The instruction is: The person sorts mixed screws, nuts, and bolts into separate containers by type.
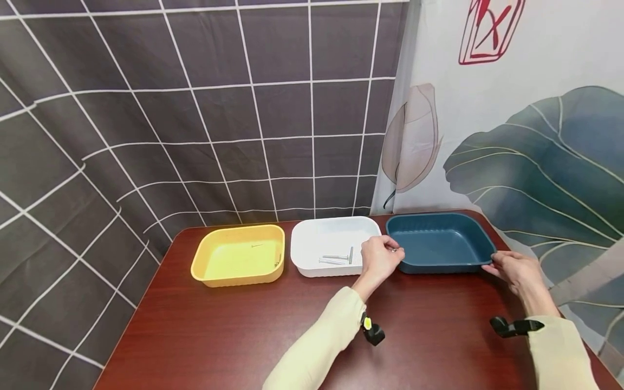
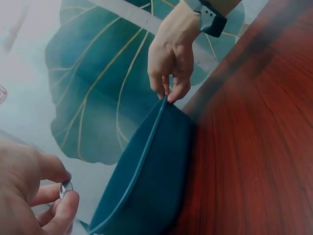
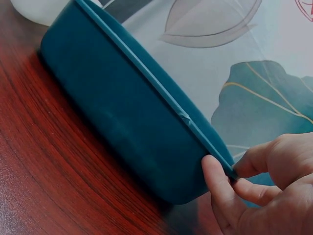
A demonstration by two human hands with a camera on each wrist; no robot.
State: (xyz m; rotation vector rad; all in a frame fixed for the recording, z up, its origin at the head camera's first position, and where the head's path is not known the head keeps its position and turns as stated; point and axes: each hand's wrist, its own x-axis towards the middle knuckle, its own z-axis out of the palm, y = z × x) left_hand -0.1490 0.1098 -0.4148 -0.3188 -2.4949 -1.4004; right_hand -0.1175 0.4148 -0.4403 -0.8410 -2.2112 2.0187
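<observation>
My left hand (image 1: 382, 256) pinches a small shiny metal piece (image 2: 66, 188) between thumb and fingers, over the gap between the white tray and the dark blue tray. Only the piece's rounded edge shows; I cannot tell its exact kind. At the near right corner of the blue tray (image 1: 439, 268), my right hand (image 1: 518, 271) grips the rim between thumb and fingers. No items show on the visible floor of that tray. Several long silver screws (image 1: 335, 257) lie in the white tray (image 1: 304, 265), close to my left wrist.
A yellow tray (image 1: 239, 280) stands at the left of the row with a few small screws (image 1: 277, 264) inside. All the trays sit along the back of the dark red wooden table (image 1: 234, 336). Hanging cloths (image 1: 287, 114) rise behind them.
</observation>
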